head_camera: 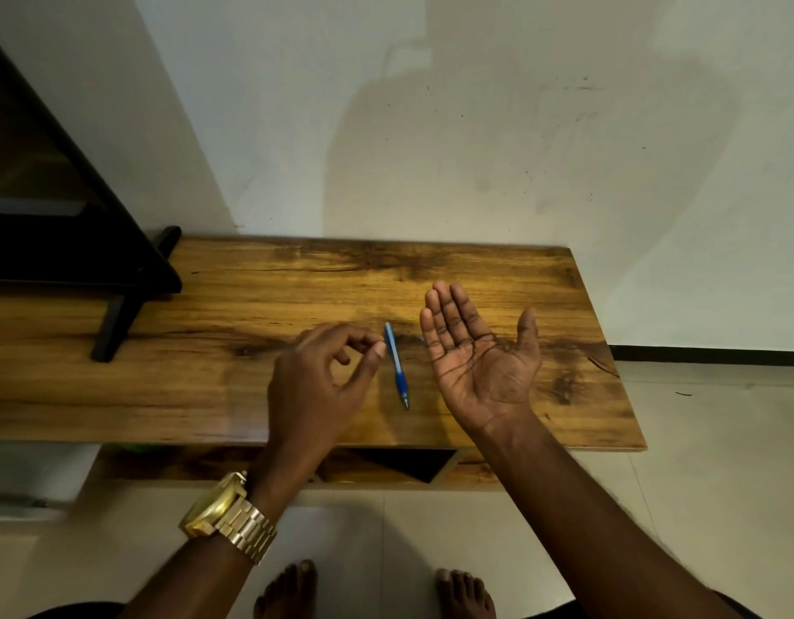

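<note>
While the slim blue ballpoint pen [397, 366] lies on the glossy, grained wooden table [252, 297], the left hand [317, 386] curls empty beside it; the right hand [480, 364] spreads flat, palm up.

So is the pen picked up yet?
Not yet. Done: nothing shows; the blue pen lies flat on the wooden table. In hand: the left hand, fingers curled, has its thumb right beside the pen's top end; touching or not, I cannot tell. The right hand is open, palm up, holding nothing. To do: probably pinching and lifting the pen.
</note>
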`<state>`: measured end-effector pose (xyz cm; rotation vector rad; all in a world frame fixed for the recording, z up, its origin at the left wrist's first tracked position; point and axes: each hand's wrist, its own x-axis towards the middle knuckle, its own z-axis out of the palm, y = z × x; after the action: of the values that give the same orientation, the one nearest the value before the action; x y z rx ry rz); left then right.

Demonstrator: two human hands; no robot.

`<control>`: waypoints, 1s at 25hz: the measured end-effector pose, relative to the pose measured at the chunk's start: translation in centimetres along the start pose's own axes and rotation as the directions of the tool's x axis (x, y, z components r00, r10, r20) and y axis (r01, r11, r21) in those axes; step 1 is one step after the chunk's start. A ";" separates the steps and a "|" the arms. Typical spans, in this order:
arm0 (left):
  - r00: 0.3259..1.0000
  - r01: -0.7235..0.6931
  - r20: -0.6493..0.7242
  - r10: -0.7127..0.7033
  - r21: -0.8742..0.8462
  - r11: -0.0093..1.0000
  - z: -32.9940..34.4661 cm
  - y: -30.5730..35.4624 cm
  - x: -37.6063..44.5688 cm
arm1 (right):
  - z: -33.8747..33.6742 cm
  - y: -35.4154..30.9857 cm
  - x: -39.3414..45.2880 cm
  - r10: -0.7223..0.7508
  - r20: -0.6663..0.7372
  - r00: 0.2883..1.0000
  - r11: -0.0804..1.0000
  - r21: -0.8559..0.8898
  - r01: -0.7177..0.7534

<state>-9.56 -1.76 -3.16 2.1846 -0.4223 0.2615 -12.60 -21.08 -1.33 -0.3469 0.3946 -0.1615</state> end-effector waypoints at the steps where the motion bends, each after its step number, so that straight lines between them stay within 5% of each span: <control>1: 0.998 -0.052 0.020 0.052 -0.013 0.999 0.4 0.9 -0.3 | 0.0 0.2 -0.1 0.011 0.007 1.000 1.000 -0.009 -0.011; 6: 0.985 -0.140 0.103 0.139 0.002 0.990 2.0 2.3 -1.3 | -0.2 0.8 -0.3 0.042 0.043 0.998 0.997 -0.064 -0.039; 20: 0.997 -0.061 0.065 0.051 0.171 0.983 2.1 2.9 -1.6 | 0.2 1.7 -0.7 0.064 0.123 0.990 0.983 -0.181 -0.041; 25: 0.981 0.189 0.014 -0.192 -0.251 0.949 2.0 2.9 -0.9 | 0.8 0.1 -0.4 -0.019 0.101 0.995 0.914 -0.403 0.058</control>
<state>-11.43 -4.87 -2.52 1.9561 -0.2219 0.1064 -12.62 -20.65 -0.57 -0.7708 0.3255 -0.0995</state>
